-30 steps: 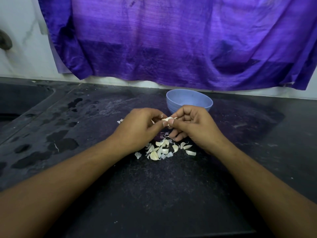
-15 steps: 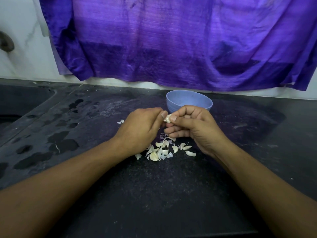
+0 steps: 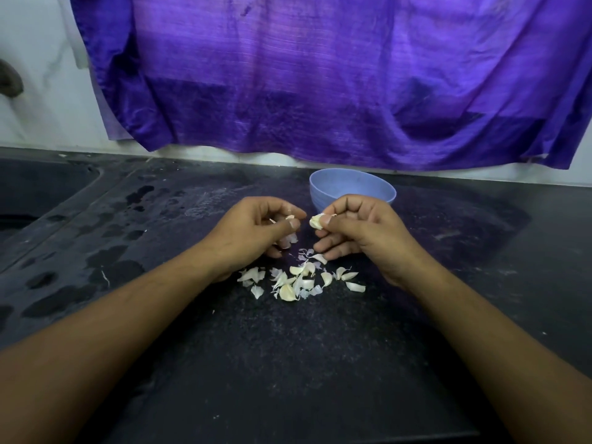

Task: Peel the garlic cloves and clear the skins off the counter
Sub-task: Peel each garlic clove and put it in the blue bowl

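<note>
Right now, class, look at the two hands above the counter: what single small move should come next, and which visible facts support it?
Probably the left hand should drop the scrap of skin it pinches onto the pile below. The right hand holds the clove apart from it, and a flake seems to cling at the clove's top, so more peeling likely remains.

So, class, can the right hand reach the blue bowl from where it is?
Probably yes: the right hand, pinching a garlic clove, sits just in front of the blue bowl with nothing between them.
</note>
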A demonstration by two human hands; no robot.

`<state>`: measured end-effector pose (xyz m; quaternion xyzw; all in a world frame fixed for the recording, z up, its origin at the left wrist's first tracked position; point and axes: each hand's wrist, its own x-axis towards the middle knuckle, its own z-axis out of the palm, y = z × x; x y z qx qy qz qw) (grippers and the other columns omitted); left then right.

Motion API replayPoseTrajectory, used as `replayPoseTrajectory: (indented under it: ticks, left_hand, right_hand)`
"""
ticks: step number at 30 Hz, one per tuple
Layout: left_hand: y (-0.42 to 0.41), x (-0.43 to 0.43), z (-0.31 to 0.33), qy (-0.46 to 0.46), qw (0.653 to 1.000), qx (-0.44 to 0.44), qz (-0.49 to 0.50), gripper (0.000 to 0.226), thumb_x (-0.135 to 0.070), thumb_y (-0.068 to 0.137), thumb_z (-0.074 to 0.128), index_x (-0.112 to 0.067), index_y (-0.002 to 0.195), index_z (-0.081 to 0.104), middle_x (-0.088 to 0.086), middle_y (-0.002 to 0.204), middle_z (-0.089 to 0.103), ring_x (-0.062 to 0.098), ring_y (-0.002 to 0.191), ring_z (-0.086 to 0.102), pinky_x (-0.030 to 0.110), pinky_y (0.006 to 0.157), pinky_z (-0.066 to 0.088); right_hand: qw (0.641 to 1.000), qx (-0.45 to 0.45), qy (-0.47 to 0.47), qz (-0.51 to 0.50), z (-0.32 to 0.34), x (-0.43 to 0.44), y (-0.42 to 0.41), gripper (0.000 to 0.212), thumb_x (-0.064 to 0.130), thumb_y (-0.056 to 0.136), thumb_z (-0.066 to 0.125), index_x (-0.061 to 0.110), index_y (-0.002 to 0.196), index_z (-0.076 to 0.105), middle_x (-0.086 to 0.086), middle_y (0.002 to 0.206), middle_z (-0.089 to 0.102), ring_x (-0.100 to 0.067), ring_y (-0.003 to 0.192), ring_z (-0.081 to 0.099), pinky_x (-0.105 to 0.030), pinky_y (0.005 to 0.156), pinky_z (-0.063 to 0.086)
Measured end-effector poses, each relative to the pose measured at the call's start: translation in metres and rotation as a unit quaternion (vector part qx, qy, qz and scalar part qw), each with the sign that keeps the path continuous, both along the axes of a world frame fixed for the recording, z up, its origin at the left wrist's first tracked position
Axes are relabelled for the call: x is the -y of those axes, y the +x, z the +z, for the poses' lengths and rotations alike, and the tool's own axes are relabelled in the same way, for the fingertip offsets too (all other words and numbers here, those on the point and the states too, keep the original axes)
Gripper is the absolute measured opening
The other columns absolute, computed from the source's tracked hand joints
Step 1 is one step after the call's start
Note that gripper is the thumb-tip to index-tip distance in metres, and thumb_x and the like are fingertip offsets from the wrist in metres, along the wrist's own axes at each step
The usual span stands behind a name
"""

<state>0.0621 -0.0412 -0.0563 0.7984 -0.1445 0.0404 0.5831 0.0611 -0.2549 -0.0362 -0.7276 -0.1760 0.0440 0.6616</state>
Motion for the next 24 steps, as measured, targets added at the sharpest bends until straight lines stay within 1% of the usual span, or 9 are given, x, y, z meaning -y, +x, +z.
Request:
replayPoseTrajectory:
  ticks: [3, 5, 8, 10, 12, 14, 18, 21, 24]
  left_hand:
    - [0.006, -0.011, 0.001, 0.082, 0.995, 0.034, 0.050, 0.018, -0.019, 0.095, 0.075, -0.025, 0.112, 0.074, 0.002, 0.093, 0.076, 0.007, 0.071, 0.069, 0.034, 0.068, 0.061]
    - [0.007, -0.017, 0.003, 0.167, 0.978, 0.089, 0.088, 0.021, -0.026, 0.093, 0.077, -0.027, 0.114, 0.074, -0.008, 0.089, 0.074, 0.002, 0.067, 0.067, 0.034, 0.071, 0.061]
    - [0.006, -0.022, 0.007, 0.283, 0.939, 0.150, 0.128, 0.034, -0.037, 0.089, 0.079, -0.032, 0.122, 0.072, -0.013, 0.106, 0.072, 0.001, 0.069, 0.062, 0.036, 0.079, 0.058]
    - [0.003, -0.021, 0.010, 0.302, 0.925, 0.185, 0.141, 0.038, -0.042, 0.088, 0.078, -0.033, 0.124, 0.070, -0.014, 0.113, 0.066, -0.002, 0.068, 0.058, 0.031, 0.076, 0.053]
    - [-0.001, -0.014, 0.012, 0.240, 0.945, 0.185, 0.120, 0.031, -0.045, 0.089, 0.076, -0.032, 0.116, 0.072, -0.020, 0.094, 0.068, -0.005, 0.062, 0.059, 0.018, 0.066, 0.046]
    - [-0.006, -0.004, 0.012, 0.155, 0.978, 0.126, 0.065, 0.025, -0.044, 0.089, 0.077, -0.029, 0.108, 0.075, -0.020, 0.077, 0.072, -0.006, 0.059, 0.061, 0.014, 0.061, 0.047]
    - [-0.010, 0.007, 0.007, 0.085, 0.995, 0.061, -0.003, 0.017, -0.035, 0.088, 0.079, -0.024, 0.100, 0.079, -0.004, 0.076, 0.074, 0.004, 0.062, 0.064, 0.026, 0.057, 0.056]
    - [-0.009, 0.006, 0.007, 0.000, 1.000, 0.018, -0.019, 0.013, -0.021, 0.092, 0.076, -0.012, 0.101, 0.079, -0.004, 0.067, 0.071, 0.008, 0.060, 0.062, 0.025, 0.056, 0.056]
    - [-0.008, 0.005, 0.006, -0.043, 0.998, -0.019, -0.040, 0.014, -0.016, 0.095, 0.071, -0.007, 0.104, 0.078, -0.002, 0.076, 0.074, 0.008, 0.063, 0.063, 0.025, 0.058, 0.058]
  right_hand:
    - [1.000, 0.017, -0.021, -0.008, -0.001, 0.001, 0.000, 0.007, 0.004, 0.095, 0.069, -0.001, 0.098, 0.065, -0.029, 0.093, 0.072, -0.025, 0.066, 0.073, -0.030, 0.055, 0.060]
    - [0.999, 0.032, -0.039, -0.013, -0.002, 0.001, 0.001, 0.012, 0.005, 0.093, 0.071, -0.003, 0.100, 0.066, -0.031, 0.095, 0.071, -0.025, 0.065, 0.072, -0.031, 0.054, 0.059]
    - [0.997, 0.047, -0.055, -0.015, -0.005, 0.000, 0.003, 0.013, 0.004, 0.091, 0.074, -0.003, 0.100, 0.068, -0.032, 0.092, 0.071, -0.026, 0.066, 0.072, -0.031, 0.054, 0.058]
    - [0.997, 0.051, -0.051, -0.017, -0.007, -0.001, 0.002, 0.011, 0.003, 0.090, 0.075, -0.002, 0.099, 0.070, -0.031, 0.089, 0.071, -0.024, 0.064, 0.072, -0.030, 0.053, 0.058]
    - [0.997, 0.060, -0.043, -0.019, -0.008, -0.003, 0.002, 0.010, 0.001, 0.089, 0.075, -0.001, 0.098, 0.072, -0.028, 0.086, 0.072, -0.022, 0.064, 0.073, -0.028, 0.055, 0.059]
    - [0.996, 0.075, -0.040, -0.020, -0.009, -0.006, 0.001, 0.013, 0.001, 0.087, 0.077, -0.003, 0.099, 0.074, -0.028, 0.086, 0.073, -0.022, 0.066, 0.072, -0.027, 0.058, 0.060]
    - [0.996, 0.079, -0.028, -0.019, -0.008, -0.008, -0.001, 0.014, -0.002, 0.085, 0.078, -0.005, 0.097, 0.072, -0.027, 0.082, 0.073, -0.023, 0.065, 0.073, -0.028, 0.060, 0.060]
    - [0.997, 0.075, -0.015, -0.016, -0.007, -0.006, 0.000, 0.014, 0.001, 0.087, 0.077, -0.005, 0.098, 0.071, -0.027, 0.085, 0.074, -0.024, 0.069, 0.074, -0.030, 0.063, 0.062]
    - [0.998, 0.067, -0.011, -0.012, -0.006, -0.006, 0.000, 0.011, 0.000, 0.088, 0.075, -0.005, 0.097, 0.070, -0.025, 0.086, 0.075, -0.024, 0.070, 0.075, -0.031, 0.065, 0.063]
